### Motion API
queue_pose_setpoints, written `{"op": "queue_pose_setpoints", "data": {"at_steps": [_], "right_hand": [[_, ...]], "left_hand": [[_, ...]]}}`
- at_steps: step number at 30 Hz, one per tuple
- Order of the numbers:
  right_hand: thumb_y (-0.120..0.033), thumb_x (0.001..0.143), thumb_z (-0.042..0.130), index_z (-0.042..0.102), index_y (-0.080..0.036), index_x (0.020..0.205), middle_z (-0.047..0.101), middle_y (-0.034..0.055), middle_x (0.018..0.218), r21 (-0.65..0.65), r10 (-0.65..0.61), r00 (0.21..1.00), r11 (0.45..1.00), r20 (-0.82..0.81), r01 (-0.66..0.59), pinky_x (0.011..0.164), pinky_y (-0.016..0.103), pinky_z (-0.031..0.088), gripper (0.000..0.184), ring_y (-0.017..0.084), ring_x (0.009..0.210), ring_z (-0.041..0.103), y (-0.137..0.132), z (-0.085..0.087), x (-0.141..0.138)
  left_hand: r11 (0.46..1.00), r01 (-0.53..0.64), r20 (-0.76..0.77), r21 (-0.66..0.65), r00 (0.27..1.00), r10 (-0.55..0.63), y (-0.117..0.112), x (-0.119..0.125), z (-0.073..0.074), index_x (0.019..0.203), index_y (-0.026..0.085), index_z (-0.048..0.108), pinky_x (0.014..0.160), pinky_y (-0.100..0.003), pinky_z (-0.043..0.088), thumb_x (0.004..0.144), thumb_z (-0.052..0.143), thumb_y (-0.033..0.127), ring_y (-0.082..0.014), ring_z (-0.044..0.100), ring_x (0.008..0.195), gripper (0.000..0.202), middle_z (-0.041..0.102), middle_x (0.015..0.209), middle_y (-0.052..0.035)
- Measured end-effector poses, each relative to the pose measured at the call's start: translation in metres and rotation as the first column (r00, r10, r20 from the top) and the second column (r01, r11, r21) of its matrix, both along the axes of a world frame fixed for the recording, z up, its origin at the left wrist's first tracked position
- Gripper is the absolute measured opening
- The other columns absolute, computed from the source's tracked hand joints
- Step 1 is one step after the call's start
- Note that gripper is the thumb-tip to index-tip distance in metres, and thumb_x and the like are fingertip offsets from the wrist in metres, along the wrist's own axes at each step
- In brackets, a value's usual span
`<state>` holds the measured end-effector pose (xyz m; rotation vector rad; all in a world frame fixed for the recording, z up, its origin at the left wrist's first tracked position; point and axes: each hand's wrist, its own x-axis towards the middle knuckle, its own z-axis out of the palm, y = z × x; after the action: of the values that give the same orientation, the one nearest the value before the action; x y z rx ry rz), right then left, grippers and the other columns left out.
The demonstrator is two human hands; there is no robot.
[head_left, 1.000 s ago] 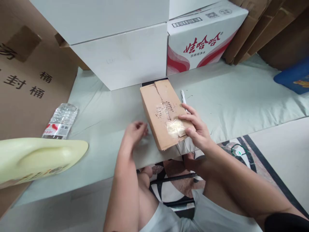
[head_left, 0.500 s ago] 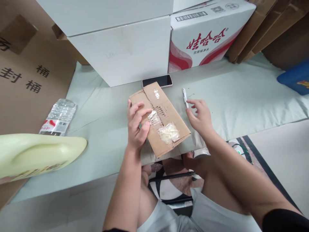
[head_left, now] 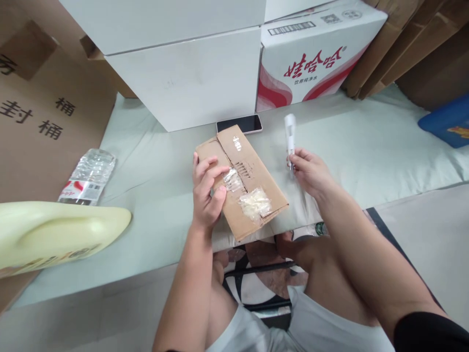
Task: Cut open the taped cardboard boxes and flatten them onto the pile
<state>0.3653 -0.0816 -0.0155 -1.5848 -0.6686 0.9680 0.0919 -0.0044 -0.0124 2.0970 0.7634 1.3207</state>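
Note:
A small brown cardboard parcel (head_left: 252, 181) with torn clear tape on top lies on the pale green cloth (head_left: 366, 146) near its front edge. My left hand (head_left: 207, 190) is closed on the parcel's left side, thumb and fingers resting on the top by the tape. My right hand (head_left: 311, 171), just right of the parcel, pinches a small white utility knife (head_left: 289, 132) and holds it upright above the cloth. A phone (head_left: 239, 124) lies flat behind the parcel.
White cartons (head_left: 183, 78) and a red-and-white printed carton (head_left: 311, 58) stand at the back. A crushed plastic bottle (head_left: 90, 177) and a pale yellow jug (head_left: 54, 237) lie at left beside brown cardboard (head_left: 40, 112). A blue object (head_left: 447, 120) sits far right.
My left hand came onto the parcel and turned it. My right hand let go of the parcel, reached to the knife on the cloth and lifted it upright.

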Motion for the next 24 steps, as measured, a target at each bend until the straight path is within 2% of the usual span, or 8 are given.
{"op": "queue_pose_setpoints", "data": {"at_steps": [3, 8, 12, 16, 18, 21, 23, 24], "right_hand": [[-0.037, 0.070, 0.077, 0.049, -0.024, 0.083, 0.051, -0.0061, 0.071, 0.274, -0.097, 0.984, 0.952, -0.152, 0.137, 0.052, 0.022, 0.034, 0.033, 0.007, 0.054, 0.041, -0.014, 0.002, -0.005], [-0.018, 0.072, 0.068, 0.044, -0.028, 0.092, 0.053, -0.0085, 0.081, 0.429, -0.093, 0.984, 0.890, -0.155, 0.152, 0.040, 0.022, 0.024, 0.033, 0.003, 0.043, 0.027, -0.037, 0.013, -0.011], [-0.014, 0.070, 0.067, 0.044, -0.026, 0.085, 0.052, -0.0063, 0.081, 0.471, -0.091, 0.992, 0.873, -0.092, 0.124, 0.044, 0.021, 0.036, 0.030, 0.004, 0.048, 0.042, -0.042, 0.017, -0.019], [-0.028, 0.078, 0.074, 0.053, -0.024, 0.083, 0.052, -0.0047, 0.074, 0.476, -0.204, 0.978, 0.857, -0.046, 0.201, 0.048, 0.022, 0.045, 0.022, 0.007, 0.053, 0.055, -0.038, 0.016, -0.027], [-0.035, 0.081, 0.077, 0.056, -0.023, 0.082, 0.051, -0.0060, 0.068, 0.539, -0.276, 0.961, 0.811, 0.012, 0.227, 0.046, 0.021, 0.046, 0.024, 0.007, 0.051, 0.056, -0.041, 0.019, -0.032], [-0.034, 0.086, 0.078, 0.057, -0.023, 0.083, 0.055, -0.0060, 0.069, 0.674, -0.297, 0.941, 0.730, 0.165, 0.112, 0.045, 0.022, 0.049, 0.024, 0.008, 0.050, 0.057, -0.054, 0.031, -0.044], [-0.027, 0.089, 0.076, 0.059, -0.024, 0.083, 0.058, -0.0048, 0.070, 0.705, -0.264, 0.896, 0.706, 0.358, -0.074, 0.045, 0.024, 0.050, 0.018, 0.009, 0.052, 0.059, -0.064, 0.043, -0.055], [-0.024, 0.090, 0.075, 0.061, -0.024, 0.084, 0.060, -0.0039, 0.071, 0.685, -0.246, 0.848, 0.707, 0.469, -0.174, 0.046, 0.024, 0.050, 0.015, 0.010, 0.054, 0.060, -0.069, 0.048, -0.062]], "left_hand": [[0.999, 0.022, 0.004, 0.028, 1.000, -0.022, 0.000, 0.003, -0.001, 0.111, 0.026, 0.074, 0.135, -0.062, 0.014, 0.096, 0.051, 0.049, -0.0327, 0.060, 0.132, 0.036, 0.065, 0.126, -0.0091], [0.999, 0.011, 0.007, 0.032, 1.000, -0.011, -0.001, 0.006, 0.000, 0.109, 0.026, 0.074, 0.135, -0.062, 0.015, 0.096, 0.050, 0.049, -0.0328, 0.059, 0.132, 0.036, 0.066, 0.125, -0.0094], [0.999, 0.012, -0.016, 0.039, 1.000, -0.012, -0.002, 0.005, 0.000, 0.111, 0.026, 0.073, 0.135, -0.062, 0.016, 0.097, 0.048, 0.049, -0.0327, 0.059, 0.133, 0.037, 0.066, 0.126, -0.0092], [0.995, 0.010, -0.025, 0.096, 1.000, -0.007, -0.002, 0.005, -0.002, 0.115, 0.026, 0.071, 0.135, -0.062, 0.017, 0.099, 0.046, 0.047, -0.0309, 0.059, 0.133, 0.036, 0.064, 0.126, -0.0090], [0.993, -0.003, -0.032, 0.116, 0.999, 0.007, -0.003, 0.006, -0.003, 0.115, 0.027, 0.069, 0.135, -0.062, 0.018, 0.101, 0.044, 0.048, -0.0302, 0.059, 0.134, 0.036, 0.064, 0.126, -0.0087], [0.992, -0.020, -0.048, 0.128, 0.999, 0.026, -0.004, 0.009, -0.003, 0.116, 0.027, 0.068, 0.134, -0.062, 0.019, 0.102, 0.042, 0.047, -0.0301, 0.058, 0.135, 0.036, 0.064, 0.127, -0.0089], [0.991, -0.026, -0.050, 0.134, 0.998, 0.033, -0.005, 0.010, -0.003, 0.116, 0.027, 0.068, 0.134, -0.062, 0.019, 0.101, 0.042, 0.046, -0.0302, 0.058, 0.136, 0.036, 0.064, 0.127, -0.0093], [0.990, -0.028, -0.050, 0.137, 0.998, 0.035, -0.006, 0.011, -0.002, 0.116, 0.026, 0.067, 0.135, -0.062, 0.019, 0.100, 0.042, 0.045, -0.0302, 0.058, 0.136, 0.035, 0.064, 0.127, -0.0096]]}}
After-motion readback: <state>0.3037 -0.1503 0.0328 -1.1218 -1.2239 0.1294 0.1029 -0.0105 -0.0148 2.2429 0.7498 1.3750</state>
